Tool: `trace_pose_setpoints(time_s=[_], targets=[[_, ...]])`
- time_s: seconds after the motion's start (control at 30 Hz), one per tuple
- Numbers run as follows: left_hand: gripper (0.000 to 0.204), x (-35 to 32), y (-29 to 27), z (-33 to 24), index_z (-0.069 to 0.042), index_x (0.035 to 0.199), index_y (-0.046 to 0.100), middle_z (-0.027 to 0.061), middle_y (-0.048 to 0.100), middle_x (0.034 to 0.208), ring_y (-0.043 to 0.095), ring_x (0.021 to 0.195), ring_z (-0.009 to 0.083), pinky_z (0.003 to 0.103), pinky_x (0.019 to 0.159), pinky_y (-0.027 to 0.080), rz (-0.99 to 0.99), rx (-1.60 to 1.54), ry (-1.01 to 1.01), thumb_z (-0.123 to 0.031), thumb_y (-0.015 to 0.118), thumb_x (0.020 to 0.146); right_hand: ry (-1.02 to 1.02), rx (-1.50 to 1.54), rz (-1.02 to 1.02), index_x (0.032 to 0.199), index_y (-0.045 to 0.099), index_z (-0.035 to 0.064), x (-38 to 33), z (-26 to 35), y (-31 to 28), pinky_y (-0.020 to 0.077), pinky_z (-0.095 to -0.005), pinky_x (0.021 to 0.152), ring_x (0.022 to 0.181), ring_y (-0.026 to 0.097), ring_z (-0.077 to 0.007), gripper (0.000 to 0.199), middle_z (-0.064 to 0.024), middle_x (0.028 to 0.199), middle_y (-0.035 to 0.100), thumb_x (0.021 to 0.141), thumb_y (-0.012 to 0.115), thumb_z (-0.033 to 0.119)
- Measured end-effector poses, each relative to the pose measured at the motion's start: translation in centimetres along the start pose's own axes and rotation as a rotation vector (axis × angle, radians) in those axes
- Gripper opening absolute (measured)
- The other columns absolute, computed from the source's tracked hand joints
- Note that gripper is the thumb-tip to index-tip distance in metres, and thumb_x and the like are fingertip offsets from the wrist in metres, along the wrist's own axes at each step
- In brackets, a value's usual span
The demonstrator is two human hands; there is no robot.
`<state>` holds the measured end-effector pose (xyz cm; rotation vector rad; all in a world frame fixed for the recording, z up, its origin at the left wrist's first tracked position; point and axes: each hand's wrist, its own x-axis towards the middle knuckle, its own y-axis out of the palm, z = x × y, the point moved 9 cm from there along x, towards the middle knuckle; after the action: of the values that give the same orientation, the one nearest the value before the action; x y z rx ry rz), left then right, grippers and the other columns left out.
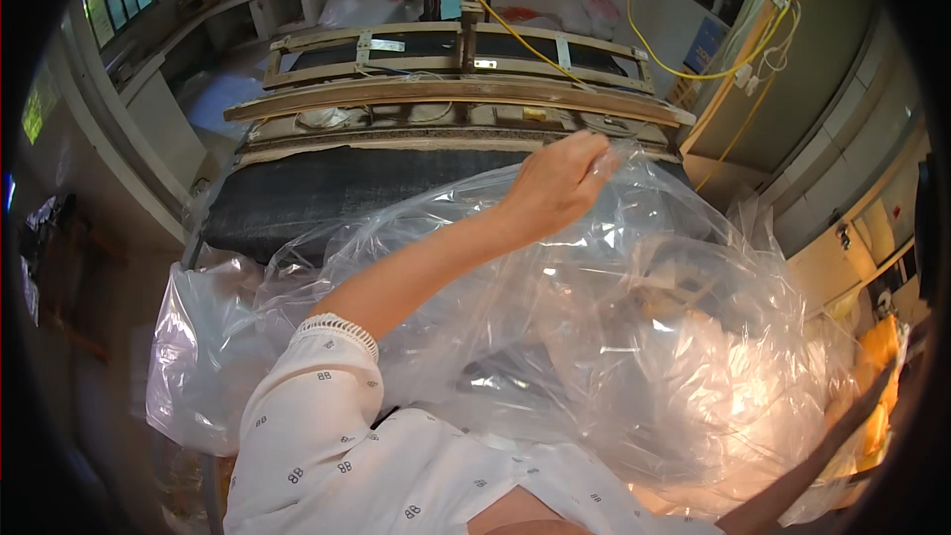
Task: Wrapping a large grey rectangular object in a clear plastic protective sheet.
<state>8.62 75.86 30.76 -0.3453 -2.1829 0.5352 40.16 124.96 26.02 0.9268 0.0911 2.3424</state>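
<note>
L hand (pixel 567 183) clenched on clear plastic film (pixel 580 307) draped over near R side of black benchtop (pixel 337 186), R hand (pixel 864 408) grip can't tell; best lift evenly w/o snagging benchtop's far edge.

A person's bare left forearm (pixel 436 263) slanted forward and rightward from the gathered cuff (pixel 344 330) of a white fabric shirt (pixel 297 426) with small dark prints. Well ahead of the shirt, the left hand (pixel 555 186) showed its back, fingers (pixel 592 146) curled tight. Right of the shirt, the shadowed right forearm (pixel 797 476) angled outward, its far end indistinct.
</note>
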Motion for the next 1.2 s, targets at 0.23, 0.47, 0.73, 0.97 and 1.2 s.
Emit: trace_pose_setpoints(time_s=[0.23, 0.47, 0.73, 0.97, 1.2], targets=[[0.013, 3.2, 2.0, -7.0, -0.002, 0.088, 0.058, 0.0109, 0.051, 0.074, 0.053, 0.068, 0.0269, 0.034, 0.063, 0.042, 0.072, 0.096, 0.366, -0.002, 0.05, 0.078, -0.437, -0.924, 0.426, 0.132, 0.033, 0.0013, -3.5, -1.9, 38.6, 0.0268, -0.0376, 0.1, 0.119, 0.039, -0.0273, 0.075, -0.0151, 0.128, 0.044, 0.067, 0.069, 0.014], [0.021, 5.4, -7.3, 5.4, -0.004, 0.09, 0.066, 0.0071, 0.061, 0.076, 0.055, 0.069, 0.0159, 0.029, 0.064, 0.043, 0.386, 0.638, -0.132, -0.007, 0.057, 0.072, -0.488, -0.927, 0.277, 0.093, 0.058, 0.0139, 2.5, -6.1, 36.1, 0.0444, -0.033, 0.057, 0.067, 0.058, -0.028, 0.01, -0.0091, 0.075, 0.06, 0.083, 0.056, 0.016], [0.024, 12.1, -19.2, 11.0, -0.002, 0.083, 0.066, 0.0077, 0.064, 0.07, 0.06, 0.067, 0.0156, 0.03, 0.062, 0.046, 0.418, 1.116, -0.263, -0.012, 0.068, 0.062, -0.449, -1.236, 0.341, 0.091, 0.056, 0.0128, 5.8, -10.4, 34.3, 0.0442, -0.038, 0.062, 0.075, 0.058, -0.0307, 0.014, -0.0099, 0.079, 0.061, 0.086, 0.05, 0.024], [0.022, 14.7, -27.6, 10.7, -0.006, 0.092, 0.064, 0.001, 0.062, 0.074, 0.059, 0.068, 0.0114, 0.026, 0.064, 0.046, 0.519, 0.702, -0.228, -0.017, 0.068, 0.073, -0.209, -1.372, 0.279, 0.09, 0.056, 0.0069, 7.1, -13.9, 27.6, 0.042, -0.0402, 0.063, 0.072, 0.055, -0.0353, 0.02, -0.0161, 0.075, 0.058, 0.084, 0.053, 0.025], [0.022, 11.4, -22.4, 3.0, -0.007, 0.102, 0.059, -0.0017, 0.058, 0.083, 0.056, 0.072, 0.0068, 0.022, 0.067, 0.047, 0.433, 0.111, -0.236, -0.023, 0.057, 0.087, 0.141, -0.953, 0.389, 0.08, 0.054, -0.0019, 3.1, -20.4, 14.6, 0.0379, -0.027, 0.058, 0.06, 0.043, -0.0122, 0.019, -0.0066, 0.062, 0.047, 0.079, 0.057, 0.017]])
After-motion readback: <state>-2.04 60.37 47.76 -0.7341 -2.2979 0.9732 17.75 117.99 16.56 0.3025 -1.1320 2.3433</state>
